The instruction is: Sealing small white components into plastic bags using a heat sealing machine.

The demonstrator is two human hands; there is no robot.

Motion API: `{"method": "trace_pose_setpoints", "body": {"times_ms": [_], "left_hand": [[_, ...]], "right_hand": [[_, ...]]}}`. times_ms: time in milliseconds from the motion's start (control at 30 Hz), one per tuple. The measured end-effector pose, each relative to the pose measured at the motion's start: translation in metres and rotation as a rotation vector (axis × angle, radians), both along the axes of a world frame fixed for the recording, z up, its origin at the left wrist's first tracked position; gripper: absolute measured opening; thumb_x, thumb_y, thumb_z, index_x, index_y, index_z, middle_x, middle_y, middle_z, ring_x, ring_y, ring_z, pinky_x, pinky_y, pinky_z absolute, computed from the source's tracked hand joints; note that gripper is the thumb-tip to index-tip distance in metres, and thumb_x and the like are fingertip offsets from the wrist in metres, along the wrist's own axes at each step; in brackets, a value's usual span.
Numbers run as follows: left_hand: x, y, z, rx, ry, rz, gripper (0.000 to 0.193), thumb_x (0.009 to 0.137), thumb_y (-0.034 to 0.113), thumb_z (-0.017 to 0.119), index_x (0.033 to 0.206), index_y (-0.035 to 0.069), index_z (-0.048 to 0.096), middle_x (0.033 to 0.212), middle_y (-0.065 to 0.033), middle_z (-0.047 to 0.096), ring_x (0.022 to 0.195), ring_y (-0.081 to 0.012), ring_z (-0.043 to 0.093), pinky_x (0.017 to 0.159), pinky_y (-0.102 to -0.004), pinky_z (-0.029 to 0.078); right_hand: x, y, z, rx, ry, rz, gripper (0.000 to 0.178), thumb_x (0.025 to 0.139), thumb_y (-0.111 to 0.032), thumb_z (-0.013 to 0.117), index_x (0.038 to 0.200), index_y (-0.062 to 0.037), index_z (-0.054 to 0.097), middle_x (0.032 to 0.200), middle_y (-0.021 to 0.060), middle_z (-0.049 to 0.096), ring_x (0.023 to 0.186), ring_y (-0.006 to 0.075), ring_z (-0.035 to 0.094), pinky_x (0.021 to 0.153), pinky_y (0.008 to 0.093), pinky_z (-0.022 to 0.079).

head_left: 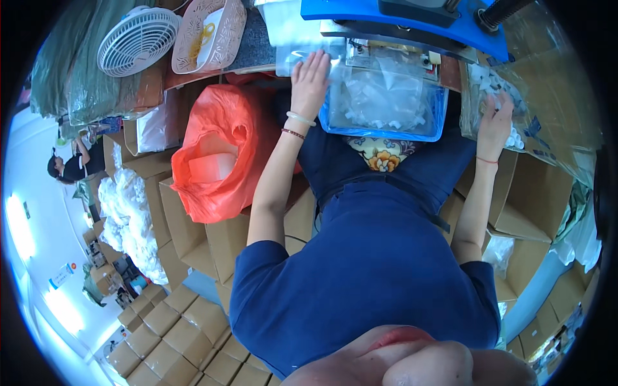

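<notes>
My left hand (pixel 310 78) lies flat on a stack of clear plastic bags (pixel 286 59) at the bench's front edge, fingers stretched out. Over at the right, my right hand (pixel 494 123) reaches into small white plastic parts (pixel 484 78) in a box lined with clear film. Its fingers look bent and apart, and nothing shows held between them. Between my hands, a blue tray (pixel 383 134) sits above my lap, holding a clear bag and many small whitish pieces (pixel 380 103).
A blue press-like machine (pixel 405 18) stands ahead over the bench. Left are a pink basket (pixel 237 40) with yellow items, a white fan (pixel 138 42) and a red plastic bag (pixel 212 122). Cardboard boxes (pixel 183 325) surround me. Another person (pixel 80 157) is far left.
</notes>
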State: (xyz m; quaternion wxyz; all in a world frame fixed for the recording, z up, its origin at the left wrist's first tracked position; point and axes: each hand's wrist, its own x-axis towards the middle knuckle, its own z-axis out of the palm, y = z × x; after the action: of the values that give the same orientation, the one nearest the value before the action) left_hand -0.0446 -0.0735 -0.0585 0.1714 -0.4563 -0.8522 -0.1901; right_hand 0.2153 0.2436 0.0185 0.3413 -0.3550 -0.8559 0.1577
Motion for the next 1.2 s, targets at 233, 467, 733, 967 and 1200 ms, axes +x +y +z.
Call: {"method": "trace_pose_setpoints", "body": {"times_ms": [233, 467, 733, 967, 1200], "left_hand": [[0.020, 0.003, 0.067, 0.433, -0.658, 0.079, 0.019, 0.083, 0.002, 0.071, 0.102, 0.002, 0.074, 0.097, -0.0078, 0.075, 0.086, -0.0145, 0.069, 0.079, -0.0282, 0.053], [0.061, 0.013, 0.115, 0.506, -1.193, -0.049, 0.018, 0.084, 0.002, 0.075, 0.101, -0.004, 0.073, 0.094, -0.0058, 0.073, 0.083, -0.0063, 0.064, 0.074, -0.0192, 0.050], [0.074, 0.033, 0.124, 0.310, -1.354, -0.133, 0.018, 0.088, 0.009, 0.073, 0.102, -0.003, 0.073, 0.092, -0.0056, 0.073, 0.087, -0.0070, 0.064, 0.078, -0.0208, 0.051], [0.059, 0.047, 0.085, 0.147, -1.972, -0.350, 0.019, 0.091, 0.009, 0.068, 0.106, -0.003, 0.071, 0.100, -0.0123, 0.073, 0.093, -0.0144, 0.069, 0.084, -0.0253, 0.054], [0.043, 0.090, 0.062, 0.677, -2.164, -0.090, 0.021, 0.092, 0.008, 0.066, 0.108, -0.006, 0.066, 0.106, -0.0155, 0.070, 0.101, -0.0256, 0.069, 0.085, -0.0316, 0.056]], "right_hand": [[-0.013, -0.061, 0.051, -0.457, 0.054, 0.299, 0.027, 0.091, -0.014, 0.069, 0.116, -0.0044, 0.063, 0.108, 0.0047, 0.068, 0.091, 0.0098, 0.061, 0.079, 0.0267, 0.049], [-0.041, -0.110, 0.082, -0.748, 0.159, 0.664, 0.023, 0.087, -0.005, 0.072, 0.110, -0.0017, 0.068, 0.110, 0.0045, 0.069, 0.096, 0.0102, 0.061, 0.083, 0.0242, 0.050], [-0.064, -0.083, 0.105, -0.241, -0.018, 0.871, 0.022, 0.085, -0.012, 0.072, 0.105, -0.0032, 0.067, 0.103, 0.0094, 0.069, 0.087, 0.0223, 0.061, 0.075, 0.0326, 0.049], [-0.080, -0.054, 0.076, -0.605, -0.235, 0.851, 0.030, 0.090, -0.021, 0.068, 0.114, -0.0040, 0.064, 0.103, 0.0113, 0.068, 0.093, 0.0256, 0.064, 0.082, 0.0338, 0.050], [-0.028, -0.014, 0.048, 0.162, -0.289, 0.116, 0.021, 0.091, -0.012, 0.061, 0.111, -0.0080, 0.065, 0.110, 0.0108, 0.065, 0.101, 0.0331, 0.060, 0.086, 0.0431, 0.049]]}}
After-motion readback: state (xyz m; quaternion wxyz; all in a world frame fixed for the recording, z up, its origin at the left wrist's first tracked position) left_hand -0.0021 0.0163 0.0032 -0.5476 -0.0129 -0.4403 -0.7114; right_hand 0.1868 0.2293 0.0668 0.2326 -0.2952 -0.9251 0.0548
